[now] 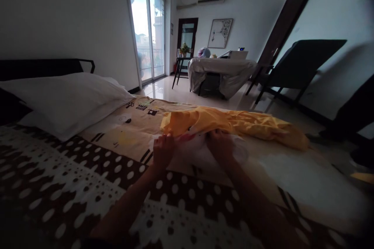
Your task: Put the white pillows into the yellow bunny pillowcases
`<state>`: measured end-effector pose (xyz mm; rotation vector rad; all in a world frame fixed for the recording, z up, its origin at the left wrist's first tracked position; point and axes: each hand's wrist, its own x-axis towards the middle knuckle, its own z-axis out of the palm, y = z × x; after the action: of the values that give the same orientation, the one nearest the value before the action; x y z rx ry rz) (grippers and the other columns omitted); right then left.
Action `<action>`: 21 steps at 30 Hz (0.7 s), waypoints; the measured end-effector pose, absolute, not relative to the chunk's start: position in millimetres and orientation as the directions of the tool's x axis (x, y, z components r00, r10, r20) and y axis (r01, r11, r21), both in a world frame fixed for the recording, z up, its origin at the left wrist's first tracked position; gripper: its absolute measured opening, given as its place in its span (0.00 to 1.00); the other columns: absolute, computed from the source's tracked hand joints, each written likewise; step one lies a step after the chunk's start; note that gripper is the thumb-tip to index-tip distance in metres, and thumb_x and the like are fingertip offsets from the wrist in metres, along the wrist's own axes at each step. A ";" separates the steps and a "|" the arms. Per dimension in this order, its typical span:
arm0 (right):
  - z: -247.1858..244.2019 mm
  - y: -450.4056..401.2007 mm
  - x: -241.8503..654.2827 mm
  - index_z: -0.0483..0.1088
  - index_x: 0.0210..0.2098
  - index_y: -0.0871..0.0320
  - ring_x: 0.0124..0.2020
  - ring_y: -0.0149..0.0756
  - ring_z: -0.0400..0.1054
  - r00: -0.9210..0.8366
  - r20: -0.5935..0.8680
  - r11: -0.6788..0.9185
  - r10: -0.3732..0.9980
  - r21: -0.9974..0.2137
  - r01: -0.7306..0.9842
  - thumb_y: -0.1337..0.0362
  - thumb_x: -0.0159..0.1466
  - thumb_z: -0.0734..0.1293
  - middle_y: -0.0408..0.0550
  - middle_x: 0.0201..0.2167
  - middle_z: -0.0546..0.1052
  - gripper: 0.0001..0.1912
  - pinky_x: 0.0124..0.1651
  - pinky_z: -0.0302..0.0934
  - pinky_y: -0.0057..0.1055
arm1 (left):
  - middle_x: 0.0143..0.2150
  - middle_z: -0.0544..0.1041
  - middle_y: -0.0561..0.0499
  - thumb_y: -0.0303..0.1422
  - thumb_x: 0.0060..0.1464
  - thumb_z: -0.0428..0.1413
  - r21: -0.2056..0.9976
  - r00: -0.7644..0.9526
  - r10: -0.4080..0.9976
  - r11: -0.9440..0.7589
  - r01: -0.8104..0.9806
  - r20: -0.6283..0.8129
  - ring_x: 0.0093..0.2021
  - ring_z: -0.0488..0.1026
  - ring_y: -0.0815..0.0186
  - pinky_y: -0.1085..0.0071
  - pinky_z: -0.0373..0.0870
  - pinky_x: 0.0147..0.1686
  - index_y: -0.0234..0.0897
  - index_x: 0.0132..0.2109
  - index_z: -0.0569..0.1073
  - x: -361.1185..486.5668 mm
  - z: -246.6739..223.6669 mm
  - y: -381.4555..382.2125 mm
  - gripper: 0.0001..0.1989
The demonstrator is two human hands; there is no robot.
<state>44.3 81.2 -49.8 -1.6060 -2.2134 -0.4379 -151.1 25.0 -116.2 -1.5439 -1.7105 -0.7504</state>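
A yellow cloth (pixel 251 122) lies bunched and stretched along the far side of the bed, with a white, sheer-looking part (pixel 193 155) spread towards me. My left hand (pixel 163 148) is closed on the near edge of the cloth at its left end. My right hand (pixel 220 144) is also closed on that edge, farther right; its fingertips are dark and partly hidden by the fabric. Between the hands a small pink-red patch shows. Beneath lies a patterned bedsheet (pixel 117 167) with brown, cream and white-dotted areas.
White pillows (pixel 70 97) rest at the bed's left end by a dark headboard (pixel 41 68). Beyond the bed stand a covered table (pixel 222 66), a small plant stand (pixel 182 59) and a dark chair (pixel 304 64). Dark shapes show at the right edge.
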 end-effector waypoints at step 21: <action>-28.1 24.8 27.3 0.68 0.48 0.63 0.46 0.49 0.61 -0.498 0.647 0.695 0.577 -0.069 0.716 0.65 0.61 0.60 0.59 0.43 0.70 0.16 0.50 0.58 0.45 | 0.25 0.68 0.55 0.22 0.59 0.45 -0.055 0.189 0.294 -0.409 0.911 0.937 0.25 0.68 0.70 0.72 0.56 0.25 0.37 0.35 0.62 -103.0 -15.8 10.6 0.07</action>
<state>27.3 24.8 -28.1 -0.9838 -2.2456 -0.2738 -103.0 10.6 -15.8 -1.8236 -1.1302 -1.2238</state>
